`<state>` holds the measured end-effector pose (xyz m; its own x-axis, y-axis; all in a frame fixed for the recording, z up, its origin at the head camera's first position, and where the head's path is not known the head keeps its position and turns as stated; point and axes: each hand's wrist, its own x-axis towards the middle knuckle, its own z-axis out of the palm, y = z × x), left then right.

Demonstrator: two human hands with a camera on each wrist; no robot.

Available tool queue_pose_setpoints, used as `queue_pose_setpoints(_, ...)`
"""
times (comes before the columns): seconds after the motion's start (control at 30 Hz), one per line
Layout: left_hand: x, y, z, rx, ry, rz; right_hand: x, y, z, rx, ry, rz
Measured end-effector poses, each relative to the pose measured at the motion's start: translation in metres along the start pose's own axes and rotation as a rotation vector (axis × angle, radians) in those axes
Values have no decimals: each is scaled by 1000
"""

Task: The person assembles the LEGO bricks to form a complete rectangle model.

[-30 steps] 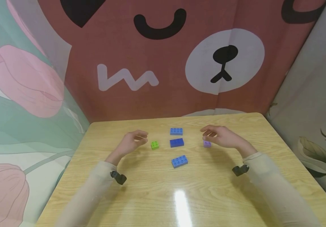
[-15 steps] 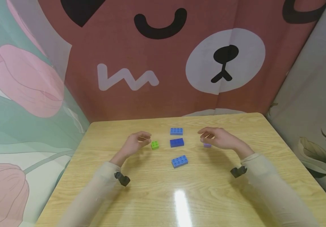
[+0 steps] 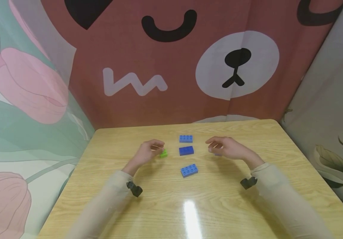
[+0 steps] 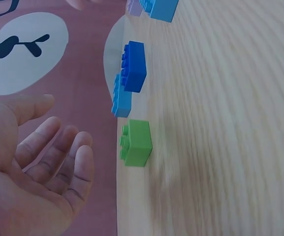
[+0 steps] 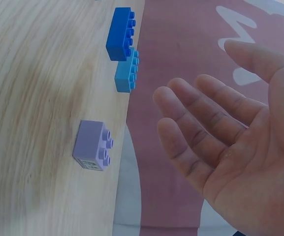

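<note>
Green toy brick [image 4: 139,142] sits near the left grip [image 3: 145,153], purple toy brick [image 5: 88,141] near the right grip [image 3: 230,148]; both are loosely spread, empty.

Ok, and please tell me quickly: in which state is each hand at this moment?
Left hand: open and relaxed, holding nothing, near the green brick.
Right hand: open and relaxed, holding nothing, near the purple brick.

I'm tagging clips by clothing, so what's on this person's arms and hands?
The left sleeve and right sleeve are plain, pale cream and long. Each cuff carries a small, black, blocky device. The left hand and right hand are bare: no gloves or rings show.
</note>
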<state>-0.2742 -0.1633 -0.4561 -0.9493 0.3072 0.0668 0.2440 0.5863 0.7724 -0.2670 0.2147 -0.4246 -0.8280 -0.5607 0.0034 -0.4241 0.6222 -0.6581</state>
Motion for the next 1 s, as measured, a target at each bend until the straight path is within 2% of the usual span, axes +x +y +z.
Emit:
queue_pose_setpoints(0.27, 2, 5, 10, -8, -5, -24, 1, -4, 4, 19, -1, -39)
queue_pose_setpoints(0.6, 5, 6, 24, -28, -10, -8, 4, -4, 19, 69, -41, -12)
queue_pose_setpoints(1.0, 8, 8, 40, -69, -27, -44, 10, -5, 34, 38, -62, -34)
